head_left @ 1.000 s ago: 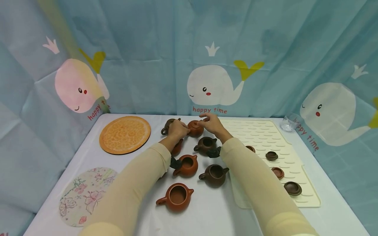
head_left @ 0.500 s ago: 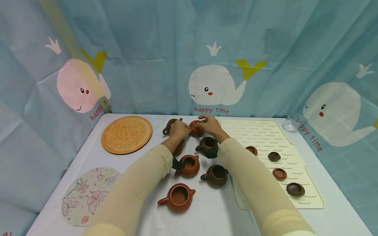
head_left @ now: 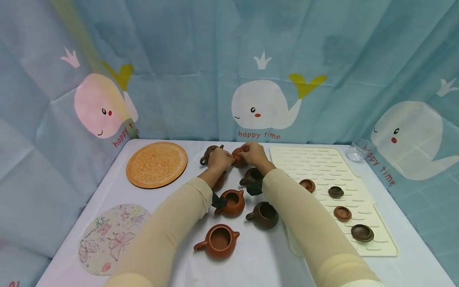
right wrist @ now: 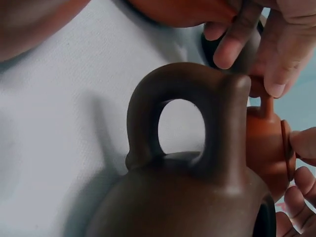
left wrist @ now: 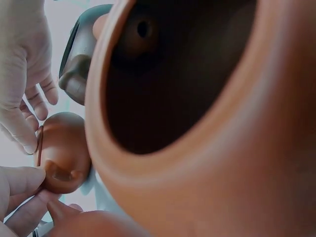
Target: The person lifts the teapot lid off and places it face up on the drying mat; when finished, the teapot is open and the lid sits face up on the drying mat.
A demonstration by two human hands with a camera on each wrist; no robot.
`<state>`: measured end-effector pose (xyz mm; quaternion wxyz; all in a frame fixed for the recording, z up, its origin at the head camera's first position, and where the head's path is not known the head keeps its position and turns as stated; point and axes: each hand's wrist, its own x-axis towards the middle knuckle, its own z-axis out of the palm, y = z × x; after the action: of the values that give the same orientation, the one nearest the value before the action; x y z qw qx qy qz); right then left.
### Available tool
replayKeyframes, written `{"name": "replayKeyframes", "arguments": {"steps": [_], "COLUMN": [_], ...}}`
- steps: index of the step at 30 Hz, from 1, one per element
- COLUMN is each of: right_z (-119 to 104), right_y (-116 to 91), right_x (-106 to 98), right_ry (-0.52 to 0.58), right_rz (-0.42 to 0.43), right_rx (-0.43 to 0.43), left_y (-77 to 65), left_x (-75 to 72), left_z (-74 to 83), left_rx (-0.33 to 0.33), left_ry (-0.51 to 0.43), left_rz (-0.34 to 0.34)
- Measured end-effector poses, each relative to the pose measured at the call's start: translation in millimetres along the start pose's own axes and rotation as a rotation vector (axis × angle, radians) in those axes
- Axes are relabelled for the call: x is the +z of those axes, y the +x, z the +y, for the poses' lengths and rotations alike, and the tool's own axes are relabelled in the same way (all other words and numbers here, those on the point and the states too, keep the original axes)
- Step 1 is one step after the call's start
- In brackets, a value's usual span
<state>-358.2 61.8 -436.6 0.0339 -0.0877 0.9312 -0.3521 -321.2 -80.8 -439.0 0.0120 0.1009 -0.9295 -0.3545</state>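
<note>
At the back of the table stands a small reddish-brown teapot (head_left: 239, 160) with its lid (right wrist: 287, 148) on it. My left hand (head_left: 220, 160) pinches this teapot's handle (right wrist: 267, 106) between thumb and finger. The right hand (head_left: 254, 154) holds the lid at its top with thumb and index finger; the knob is hidden by the fingertips. In the left wrist view the other right fingers hang loose above the table. Just beside the left hand stands a dark brown teapot (head_left: 209, 152). Beneath the left wrist, a reddish teapot (head_left: 219, 182) is partly hidden.
Lidless teapots stand nearer: a dark one (head_left: 252, 174), an orange-brown one (head_left: 234, 204), another dark one (head_left: 266, 217) and a front orange-brown one (head_left: 219, 242). Several loose lids (head_left: 342, 213) lie on the cream mat (head_left: 305, 159). A glass (head_left: 357, 152) and round placemats (head_left: 156, 164) flank them.
The right index finger, raised earlier, has come down onto the lid beside the thumb. The left hand stays at the handle. The whole view has shifted slightly.
</note>
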Motion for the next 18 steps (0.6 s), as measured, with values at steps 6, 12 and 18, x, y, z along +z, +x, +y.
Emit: {"name": "replayKeyframes", "arguments": {"steps": [6, 12, 18], "right_z": [-0.7, -0.1, 3.1], "right_y": [-0.1, -2.5, -0.4], "right_x": [-1.8, -3.5, -3.0], "right_ry": [-0.039, 0.003, 0.044], "right_rz": [0.012, 0.018, 0.044], "right_rx": [0.012, -0.001, 0.012], "left_y": [-1.8, -2.7, -2.7], "left_x": [0.3, -0.2, -0.5], "left_z": [1.1, 1.7, 0.2], "left_rx": [0.009, 0.007, -0.006], "left_ry": [-0.007, -0.015, -0.03], "left_rz": [0.013, 0.019, 0.023]}}
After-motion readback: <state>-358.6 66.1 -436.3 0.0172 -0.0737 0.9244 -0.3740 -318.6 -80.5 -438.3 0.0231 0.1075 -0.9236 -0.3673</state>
